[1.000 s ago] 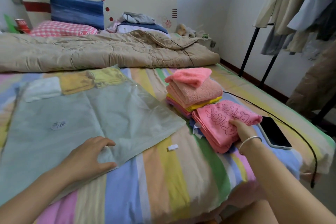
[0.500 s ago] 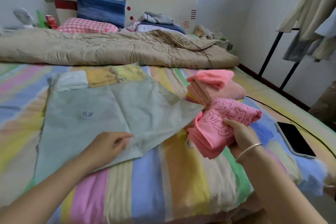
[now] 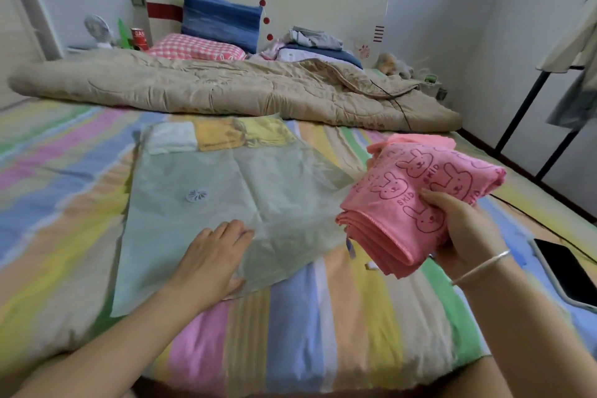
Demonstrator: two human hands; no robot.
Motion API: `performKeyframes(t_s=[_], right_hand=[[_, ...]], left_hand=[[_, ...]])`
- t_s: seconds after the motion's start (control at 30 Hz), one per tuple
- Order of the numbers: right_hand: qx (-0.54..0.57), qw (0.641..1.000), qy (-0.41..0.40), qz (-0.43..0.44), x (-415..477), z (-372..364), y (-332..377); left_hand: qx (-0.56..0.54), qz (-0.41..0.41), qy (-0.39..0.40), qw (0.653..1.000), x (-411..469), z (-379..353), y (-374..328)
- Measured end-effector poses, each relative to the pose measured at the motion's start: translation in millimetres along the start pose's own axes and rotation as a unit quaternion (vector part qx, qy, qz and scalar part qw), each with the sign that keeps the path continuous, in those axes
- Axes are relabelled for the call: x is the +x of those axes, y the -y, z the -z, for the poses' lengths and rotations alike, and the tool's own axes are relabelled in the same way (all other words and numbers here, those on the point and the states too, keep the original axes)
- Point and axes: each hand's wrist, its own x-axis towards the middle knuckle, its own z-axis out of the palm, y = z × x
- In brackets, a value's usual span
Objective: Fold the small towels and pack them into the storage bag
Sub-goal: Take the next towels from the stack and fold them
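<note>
In the head view, a folded stack of pink rabbit-print towels (image 3: 416,200) is gripped by the right hand (image 3: 462,229), thumb on top, and held above the right side of the bed (image 3: 307,317). The storage bag (image 3: 226,191) is laid flat at the bed's middle and pressed near its front edge by the left hand (image 3: 213,255), fingers straight. White, orange and yellow towels (image 3: 219,136) are seen through the bag's far end. A phone (image 3: 568,271) lies by the right edge, and a beige quilt (image 3: 226,90) across the head end.
</note>
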Motion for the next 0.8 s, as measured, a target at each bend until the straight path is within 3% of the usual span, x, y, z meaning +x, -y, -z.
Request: performKeyframes(t_s=[0.27,0.37,0.5,0.63,0.8], right_hand=[[0.113,0.969,0.188,-0.111,-25.5,-22.6,-3.7],[0.103,0.962,0.185,-0.171,-19.9,-30.9,-40.2],[-0.091,0.946,0.137,-0.281,-15.3,-35.2,-109.2],[-0.165,0.954,0.110,-0.226,-6.6,-36.5,-146.5],[-0.246,0.960,0.091,-0.101,-0.7,-42.1,-150.2]], left_hand=[[0.002,0.029,-0.020,0.999,-2.9,11.5,-5.6],[-0.186,0.055,-0.039,0.980,-5.0,13.0,2.8],[-0.410,0.113,0.006,0.905,1.8,23.1,17.3],[-0.391,0.144,0.049,0.908,-1.1,26.7,22.9],[-0.348,0.172,-0.004,0.922,3.7,29.4,17.1]])
